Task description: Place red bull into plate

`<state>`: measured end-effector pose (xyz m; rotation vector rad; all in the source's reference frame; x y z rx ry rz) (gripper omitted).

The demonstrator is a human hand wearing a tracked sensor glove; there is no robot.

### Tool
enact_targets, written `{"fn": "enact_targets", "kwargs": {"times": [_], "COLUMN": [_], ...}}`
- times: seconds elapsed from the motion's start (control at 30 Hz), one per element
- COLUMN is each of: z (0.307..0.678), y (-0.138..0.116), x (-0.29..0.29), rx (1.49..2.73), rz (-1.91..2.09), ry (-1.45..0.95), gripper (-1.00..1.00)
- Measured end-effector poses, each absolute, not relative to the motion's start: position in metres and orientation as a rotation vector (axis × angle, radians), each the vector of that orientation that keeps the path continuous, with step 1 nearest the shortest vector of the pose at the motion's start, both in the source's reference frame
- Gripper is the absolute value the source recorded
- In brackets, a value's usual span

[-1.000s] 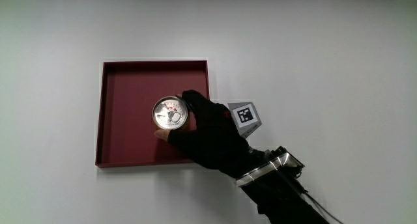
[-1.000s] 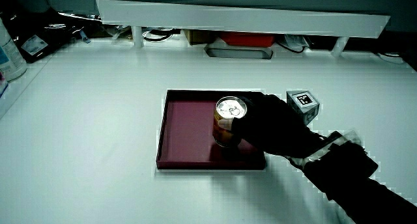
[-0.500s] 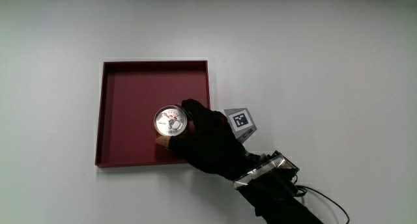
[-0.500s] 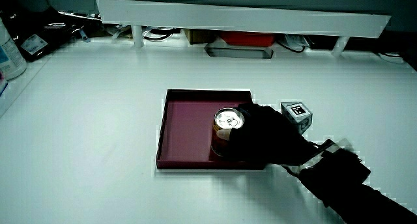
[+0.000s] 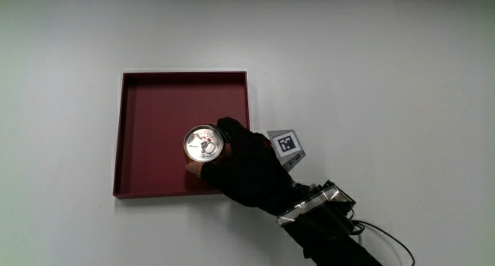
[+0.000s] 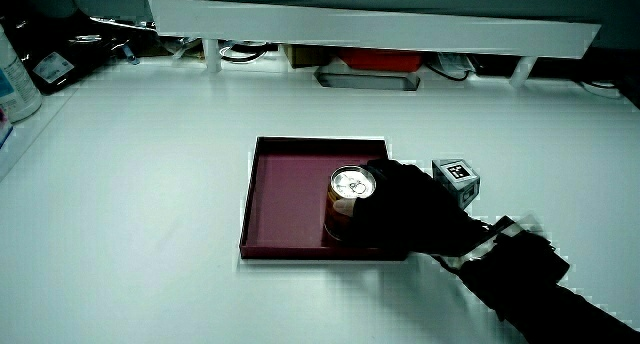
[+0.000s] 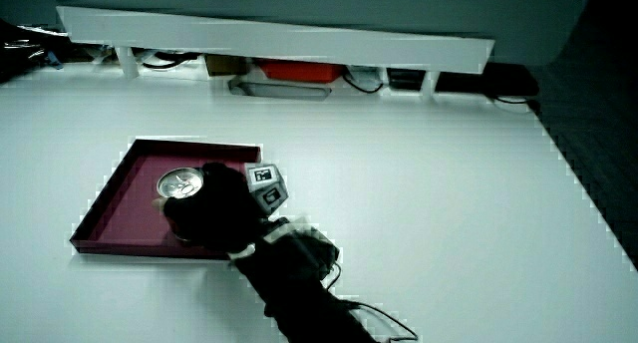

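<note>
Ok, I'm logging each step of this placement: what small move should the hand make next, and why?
Probably open the fingers and let go. The can stands upright inside the red tray, and in both side views its base looks down on the tray floor, with the hand wrapped around its side. Whether it rests fully cannot be told, so release gently.

A white table (image 5: 387, 80) carries 1 dark red square tray (image 5: 151, 111) with low upright walls, lying flat on its surface and well inside its edges. In both side views a low white partition (image 6: 370, 29) runs along the table's edge farthest from the person.
</note>
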<state>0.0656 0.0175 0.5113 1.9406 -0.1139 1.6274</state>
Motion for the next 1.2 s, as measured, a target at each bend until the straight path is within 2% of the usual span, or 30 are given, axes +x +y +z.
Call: {"fn": "enact_targets", "kwargs": {"times": [0.33, 0.67, 0.87, 0.9, 0.93, 1.0, 1.2], "z": [0.511, 0.464, 0.434, 0.434, 0.424, 0.422, 0.406], "y": [0.019, 0.005, 0.001, 0.001, 0.002, 0.002, 0.002], "x": [0.068, 0.096, 0.120, 0.126, 0.129, 0.139, 0.157], "rx": [1.906, 1.758, 1.751, 1.779, 1.747, 1.815, 1.875], "rz": [1.650, 1.650, 1.498, 1.475, 1.498, 1.444, 1.374], "ry": [-0.140, -0.348, -0.377, -0.396, -0.383, -0.421, -0.490], "gripper": [-0.64, -1.00, -1.00, -1.00, -1.00, -1.00, -1.00]}}
